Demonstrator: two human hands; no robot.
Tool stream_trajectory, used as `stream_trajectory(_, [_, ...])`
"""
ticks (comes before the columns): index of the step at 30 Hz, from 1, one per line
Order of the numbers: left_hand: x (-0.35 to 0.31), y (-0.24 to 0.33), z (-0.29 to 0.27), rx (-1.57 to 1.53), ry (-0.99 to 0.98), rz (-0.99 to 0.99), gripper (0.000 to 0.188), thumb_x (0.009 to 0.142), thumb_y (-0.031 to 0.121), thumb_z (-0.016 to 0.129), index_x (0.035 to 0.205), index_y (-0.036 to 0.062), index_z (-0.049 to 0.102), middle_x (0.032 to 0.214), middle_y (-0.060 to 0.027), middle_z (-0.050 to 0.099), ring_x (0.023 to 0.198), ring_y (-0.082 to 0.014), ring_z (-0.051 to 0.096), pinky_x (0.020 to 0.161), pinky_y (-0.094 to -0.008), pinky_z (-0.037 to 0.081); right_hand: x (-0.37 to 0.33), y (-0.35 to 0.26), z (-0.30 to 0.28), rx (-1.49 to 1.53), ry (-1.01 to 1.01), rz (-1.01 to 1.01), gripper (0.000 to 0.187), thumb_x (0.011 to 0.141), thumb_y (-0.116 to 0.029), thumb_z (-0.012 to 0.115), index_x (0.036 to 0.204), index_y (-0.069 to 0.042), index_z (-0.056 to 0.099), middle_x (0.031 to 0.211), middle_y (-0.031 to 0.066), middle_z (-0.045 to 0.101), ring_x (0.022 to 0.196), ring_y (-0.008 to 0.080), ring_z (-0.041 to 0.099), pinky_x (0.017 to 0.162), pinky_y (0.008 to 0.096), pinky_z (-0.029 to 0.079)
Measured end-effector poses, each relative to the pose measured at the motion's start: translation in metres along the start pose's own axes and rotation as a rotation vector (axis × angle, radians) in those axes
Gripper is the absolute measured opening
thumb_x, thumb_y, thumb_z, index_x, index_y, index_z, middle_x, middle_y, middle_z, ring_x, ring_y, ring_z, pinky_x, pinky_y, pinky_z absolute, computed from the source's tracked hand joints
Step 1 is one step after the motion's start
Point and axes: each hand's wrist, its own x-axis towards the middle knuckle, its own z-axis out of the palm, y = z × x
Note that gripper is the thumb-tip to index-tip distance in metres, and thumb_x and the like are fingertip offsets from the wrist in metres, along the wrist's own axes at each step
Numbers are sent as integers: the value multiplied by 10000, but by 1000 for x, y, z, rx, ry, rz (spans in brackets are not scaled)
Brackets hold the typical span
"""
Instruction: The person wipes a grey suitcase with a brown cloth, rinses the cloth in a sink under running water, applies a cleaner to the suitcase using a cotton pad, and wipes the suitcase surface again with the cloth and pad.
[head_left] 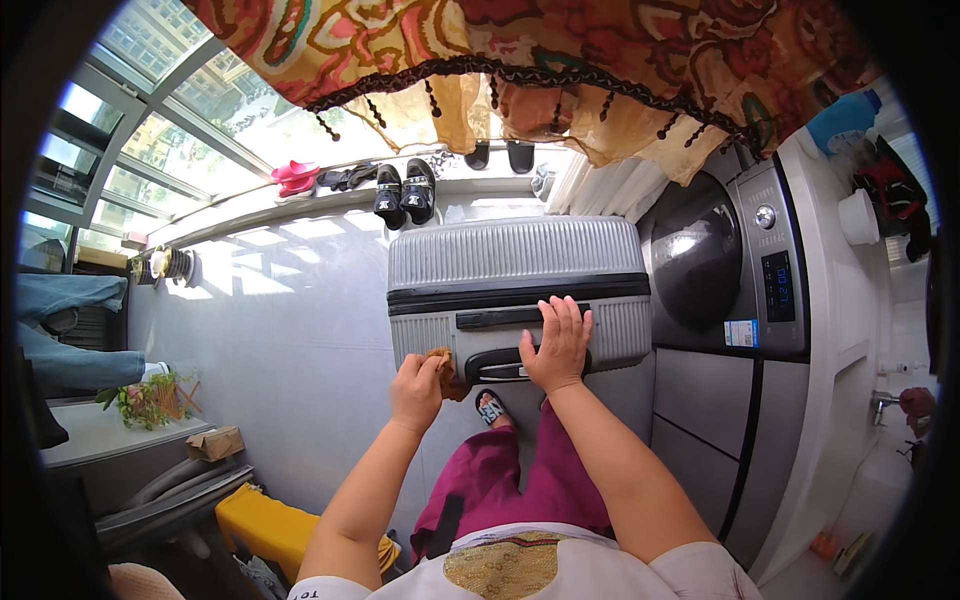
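Note:
A large silver-grey ribbed suitcase [515, 262] stands on the floor right in front of me, with a black zip band around its middle. On its near side are a black handle [495, 364] and a black strip-like fitting [497, 318] above it. My left hand [416, 392] is closed on a brown cloth [447, 373], which touches the suitcase's near left corner. With fingers stretched, my right hand [558, 345] lies flat against the near side, over the right part of the handle and the fitting.
A grey washing machine [775, 255] stands close on the right. Patterned curtains [540, 60] hang ahead. Black slippers [404, 192] and pink shoes [294, 178] sit by the window ledge. To the left are a potted plant [150, 402], a cardboard box [214, 443] and yellow fabric [270, 525].

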Motion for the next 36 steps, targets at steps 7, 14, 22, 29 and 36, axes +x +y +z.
stream_trajectory(7, [4, 72, -50, -608, -329, -158, 114, 895, 31, 614, 996, 4, 658, 901, -86, 591, 724, -170, 604, 604, -276, 484, -2, -9, -39, 275, -81, -2, 598, 761, -167, 631, 1335, -109, 473, 1431, 108, 404, 1392, 326, 294, 1127, 578, 166])
stream_trajectory(14, [52, 202, -74, -1746, -798, -637, 221, 988, 140, 522, 1157, 8, 579, 1006, -62, 608, 777, -100, 579, 643, -229, 486, -67, 8, -123, 824, -279, 21, 795, 658, -99, 765, 1385, -103, 443, 1432, 160, 404, 1358, 376, 345, 1122, 466, 276])
stream_trajectory(22, [102, 433, -28, -2129, -1009, -507, 388, 1031, 267, 404, 1325, 17, 441, 1277, -139, 552, 1173, -253, 567, 990, -396, 481, -86, 163, -339, 1677, 383, 617, 367, 981, -114, 520, 1324, 3, 463, 1212, 102, 595, 1078, 176, 604, 912, 336, 508])
stream_trajectory(29, [98, 672, 61, -2131, -1180, -286, 374, 1021, 259, 419, 1338, 60, 440, 1318, -103, 530, 1251, -266, 490, 1087, -451, 361, -131, 308, -526, 1368, 988, 485, 334, 892, -12, 576, 1217, 21, 506, 1179, 134, 611, 1073, 219, 615, 955, 377, 497])
stream_trajectory(36, [69, 836, 188, -1743, -1231, -542, 284, 1039, 248, 357, 1292, 141, 427, 1340, -61, 468, 1239, -277, 449, 1038, -643, 312, -200, 441, -574, 1276, 1043, 936, 267, 871, -67, 621, 1108, 17, 531, 1054, 102, 610, 947, 166, 602, 858, 335, 493])
